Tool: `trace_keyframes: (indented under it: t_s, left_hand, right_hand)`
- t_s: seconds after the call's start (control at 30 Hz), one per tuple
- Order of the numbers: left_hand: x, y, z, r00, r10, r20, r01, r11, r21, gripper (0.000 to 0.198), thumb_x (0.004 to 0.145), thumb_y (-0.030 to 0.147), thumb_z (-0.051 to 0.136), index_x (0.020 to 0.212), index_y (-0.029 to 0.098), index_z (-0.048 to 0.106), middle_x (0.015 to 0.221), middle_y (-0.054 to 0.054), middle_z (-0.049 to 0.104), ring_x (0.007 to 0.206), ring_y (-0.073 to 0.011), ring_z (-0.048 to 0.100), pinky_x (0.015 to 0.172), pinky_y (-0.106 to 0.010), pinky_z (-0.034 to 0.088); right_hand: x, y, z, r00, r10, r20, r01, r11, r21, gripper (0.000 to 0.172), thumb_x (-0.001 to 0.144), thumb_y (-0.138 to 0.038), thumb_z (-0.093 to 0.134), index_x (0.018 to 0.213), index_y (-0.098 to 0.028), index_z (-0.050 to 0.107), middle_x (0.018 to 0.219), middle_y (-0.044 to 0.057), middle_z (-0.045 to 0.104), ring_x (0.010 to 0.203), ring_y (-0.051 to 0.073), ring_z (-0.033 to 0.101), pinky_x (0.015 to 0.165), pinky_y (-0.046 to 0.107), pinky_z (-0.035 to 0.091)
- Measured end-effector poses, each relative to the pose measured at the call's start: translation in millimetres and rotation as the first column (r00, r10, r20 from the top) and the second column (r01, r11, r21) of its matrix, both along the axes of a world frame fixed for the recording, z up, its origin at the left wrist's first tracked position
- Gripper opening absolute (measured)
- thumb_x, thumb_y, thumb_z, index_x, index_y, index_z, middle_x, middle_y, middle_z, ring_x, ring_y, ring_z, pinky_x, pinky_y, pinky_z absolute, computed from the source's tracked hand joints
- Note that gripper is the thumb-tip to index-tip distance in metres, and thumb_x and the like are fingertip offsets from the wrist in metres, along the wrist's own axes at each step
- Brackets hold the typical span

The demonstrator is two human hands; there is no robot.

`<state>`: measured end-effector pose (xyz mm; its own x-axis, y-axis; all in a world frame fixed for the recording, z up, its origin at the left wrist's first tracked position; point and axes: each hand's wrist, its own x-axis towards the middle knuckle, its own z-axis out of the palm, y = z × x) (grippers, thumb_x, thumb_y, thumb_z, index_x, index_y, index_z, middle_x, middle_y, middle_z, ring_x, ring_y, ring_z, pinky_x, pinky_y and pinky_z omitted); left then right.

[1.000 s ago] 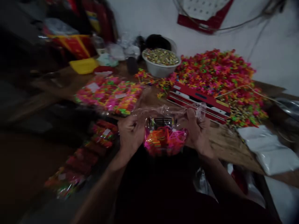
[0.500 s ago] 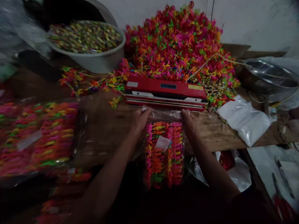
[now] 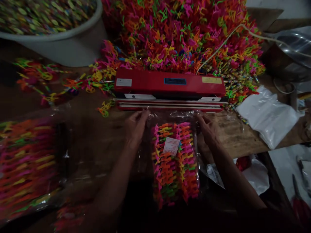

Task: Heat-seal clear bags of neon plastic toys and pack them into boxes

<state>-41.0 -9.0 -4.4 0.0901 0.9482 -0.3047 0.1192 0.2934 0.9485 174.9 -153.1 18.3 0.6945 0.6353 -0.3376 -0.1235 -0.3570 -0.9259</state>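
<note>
Between my hands hangs a clear plastic bag (image 3: 173,168) packed with rows of bright pink, orange, yellow and green plastic pieces, with a white printed label (image 3: 171,146) inside or on it. My left hand (image 3: 136,126) pinches the upper left corner of the bag. The upper right corner is gripped by my right hand (image 3: 206,127). The bag's top edge lies just in front of a red bag sealer (image 3: 170,85), whose pale sealing strips face me; I cannot tell whether the edge touches them.
Behind the sealer rises a heap of colourful plastic pieces (image 3: 179,35). A grey tub (image 3: 73,48) of small items stands back left. More filled bags (image 3: 26,161) lie at left. White plastic bags (image 3: 269,113) and a metal bowl (image 3: 286,61) are at right, with scissors (image 3: 300,200) lower down.
The view has moved closer, so the sealer and bag look larger. Both hands still hold the bag's top corners in front of the sealer.
</note>
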Motion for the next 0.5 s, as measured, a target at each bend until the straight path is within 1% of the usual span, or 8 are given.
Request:
trace_keyframes:
  t_s: [0.03, 0.1, 0.17, 0.23, 0.3, 0.37, 0.4, 0.5]
  left_hand:
    - [-0.9, -1.4, 1.6, 1.0, 0.003, 0.029, -0.003, 1.0, 0.016, 0.036, 0.071, 0.052, 0.082, 0.084, 0.018, 0.076, 0.078, -0.002, 0.073, 0.067, -0.0152, 0.063, 0.062, -0.023, 0.048]
    - [-0.6, -1.2, 3.5, 0.998, 0.013, 0.057, -0.015, 0.999, 0.041, 0.03, 0.07, 0.046, 0.083, 0.083, 0.019, 0.076, 0.078, -0.001, 0.072, 0.07, -0.0155, 0.064, 0.066, -0.024, 0.05]
    - [0.6, 3.3, 4.2, 0.999, 0.048, 0.019, -0.049, 0.996, 0.069, 0.025, 0.073, 0.042, 0.081, 0.08, 0.019, 0.075, 0.076, 0.0, 0.071, 0.07, -0.0155, 0.063, 0.066, -0.024, 0.049]
    - [2.0, 10.7, 5.4, 0.994, 0.105, -0.005, -0.105, 0.992, 0.068, 0.021, 0.076, 0.039, 0.079, 0.079, 0.018, 0.074, 0.073, 0.0, 0.068, 0.068, -0.0145, 0.06, 0.065, -0.024, 0.047]
    - [4.3, 18.7, 9.0, 0.988, 0.155, -0.01, -0.155, 0.987, 0.053, 0.018, 0.076, 0.034, 0.078, 0.077, 0.017, 0.072, 0.069, 0.001, 0.064, 0.063, -0.0134, 0.056, 0.061, -0.024, 0.044]
    - [8.6, 24.6, 14.9, 0.982, 0.185, -0.02, -0.184, 0.981, 0.054, 0.016, 0.076, 0.03, 0.077, 0.073, 0.016, 0.069, 0.065, 0.002, 0.061, 0.06, -0.0123, 0.052, 0.059, -0.024, 0.042]
    - [11.4, 26.4, 18.1, 0.98, 0.194, -0.036, -0.191, 0.979, 0.069, 0.016, 0.076, 0.028, 0.077, 0.07, 0.016, 0.068, 0.064, 0.003, 0.06, 0.059, -0.0117, 0.051, 0.059, -0.024, 0.041]
    - [19.7, 27.2, 23.9, 0.974, 0.201, -0.11, -0.184, 0.972, 0.146, 0.015, 0.077, 0.022, 0.075, 0.065, 0.015, 0.067, 0.063, 0.002, 0.06, 0.061, -0.0119, 0.052, 0.064, -0.024, 0.042]
  right_hand:
    - [1.4, -0.6, -1.3, 1.0, 0.004, 0.01, -0.004, 1.0, 0.024, 0.056, 0.069, -0.071, 0.078, 0.08, -0.017, 0.072, 0.076, 0.003, 0.069, 0.067, 0.015, 0.057, 0.061, 0.026, 0.044]
    - [2.9, 0.6, -3.2, 0.997, -0.012, 0.081, 0.005, 0.997, 0.082, 0.051, 0.07, -0.068, 0.076, 0.072, -0.017, 0.069, 0.072, 0.002, 0.065, 0.068, 0.014, 0.054, 0.062, 0.026, 0.043]
    - [3.8, 4.0, -2.3, 0.984, -0.024, 0.176, 0.002, 0.992, 0.124, 0.049, 0.073, -0.066, 0.074, 0.065, -0.018, 0.065, 0.066, 0.001, 0.059, 0.065, 0.013, 0.049, 0.06, 0.026, 0.04]
    - [5.1, 8.3, 1.1, 0.969, -0.018, 0.246, -0.013, 0.992, 0.125, 0.05, 0.077, -0.065, 0.071, 0.06, -0.019, 0.059, 0.06, -0.001, 0.052, 0.061, 0.012, 0.044, 0.057, 0.026, 0.036]
    - [7.2, 13.1, 4.3, 0.962, -0.023, 0.274, -0.004, 0.995, 0.099, 0.051, 0.078, -0.064, 0.068, 0.057, -0.02, 0.054, 0.056, -0.002, 0.046, 0.058, 0.011, 0.04, 0.056, 0.027, 0.033]
    - [9.1, 18.2, 5.1, 0.961, -0.07, 0.269, 0.049, 0.995, 0.086, 0.05, 0.075, -0.064, 0.067, 0.056, -0.021, 0.051, 0.055, -0.003, 0.044, 0.056, 0.011, 0.037, 0.056, 0.027, 0.031]
    - [9.6, 20.9, 4.5, 0.959, -0.102, 0.264, 0.082, 0.993, 0.088, 0.049, 0.074, -0.064, 0.066, 0.057, -0.021, 0.052, 0.055, -0.003, 0.045, 0.057, 0.011, 0.037, 0.056, 0.028, 0.031]
    - [9.2, 27.9, 0.6, 0.939, -0.199, 0.279, 0.179, 0.979, 0.098, 0.047, 0.071, -0.065, 0.065, 0.06, -0.02, 0.058, 0.058, -0.001, 0.049, 0.06, 0.013, 0.042, 0.058, 0.028, 0.036]
